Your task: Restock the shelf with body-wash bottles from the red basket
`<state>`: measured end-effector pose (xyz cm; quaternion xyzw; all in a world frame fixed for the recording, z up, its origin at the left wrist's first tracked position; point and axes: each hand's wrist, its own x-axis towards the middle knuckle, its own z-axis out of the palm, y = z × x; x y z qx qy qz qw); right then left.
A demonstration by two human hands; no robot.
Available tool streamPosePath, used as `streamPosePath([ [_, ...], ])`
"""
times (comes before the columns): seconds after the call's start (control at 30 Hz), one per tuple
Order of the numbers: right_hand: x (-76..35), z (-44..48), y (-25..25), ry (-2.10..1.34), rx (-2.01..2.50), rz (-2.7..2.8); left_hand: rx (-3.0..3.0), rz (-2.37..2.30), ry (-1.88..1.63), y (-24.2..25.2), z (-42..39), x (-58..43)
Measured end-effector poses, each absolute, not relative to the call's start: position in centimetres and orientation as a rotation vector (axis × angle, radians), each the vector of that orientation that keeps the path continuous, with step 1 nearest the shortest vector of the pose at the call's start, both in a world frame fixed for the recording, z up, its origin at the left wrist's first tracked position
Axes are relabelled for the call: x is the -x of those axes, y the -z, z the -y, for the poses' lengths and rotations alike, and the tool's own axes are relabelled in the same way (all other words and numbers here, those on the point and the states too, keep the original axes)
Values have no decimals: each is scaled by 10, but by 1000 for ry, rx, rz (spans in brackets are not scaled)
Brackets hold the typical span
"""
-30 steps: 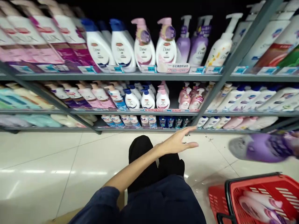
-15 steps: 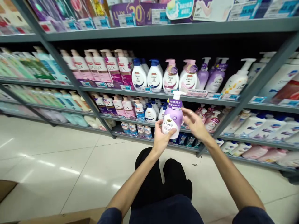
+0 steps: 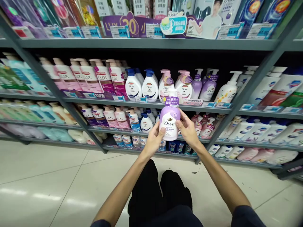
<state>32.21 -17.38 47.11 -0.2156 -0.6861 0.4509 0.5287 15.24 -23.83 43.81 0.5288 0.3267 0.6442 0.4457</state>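
A purple and white Dove pump bottle (image 3: pixel 169 121) stands upright in the air in front of the shelves, label toward me. My left hand (image 3: pixel 153 141) grips its lower left side with thumb and fingers. My right hand (image 3: pixel 188 129) clasps its right side; a ring shows on one finger. Both forearms reach forward from the bottom of the view over my black-trousered knees (image 3: pixel 163 192).
Grey metal shelving (image 3: pixel 151 104) holds rows of Lux and Dove body-wash bottles, with price tags on the shelf edges. A slanted upright post (image 3: pixel 236 104) stands right of my hands. A purple promotional sign (image 3: pixel 132 25) hangs on the top shelf. Glossy white floor tiles (image 3: pixel 52 183) lie below.
The bottle came up from the right in my right hand, then my left hand joined it. My right hand has closed onto the bottle's side. The view has tilted upward.
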Motion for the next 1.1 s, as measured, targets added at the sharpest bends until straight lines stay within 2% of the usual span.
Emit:
streamPosePath([
  [0.23, -386, 140, -542, -787, 570, 1699, -1691, -687, -1524, -512, 175, -182],
  [0.37, -431, 118, -564, -644, 613, 1684, -1851, -634, -1527, -553, 125, -210],
  [0.6, -479, 75, -576, -504, 678, 1694, -1993, -728, -1441, -592, 65, -255],
  [0.83, -480, 30, -582, -427, 635, 1731, -2074, -923, -1503, -619, 46, -276],
  [1.1, -477, -12, -570, -408, 564, 1746, -2185, -1125, -1529, -619, 27, -282],
])
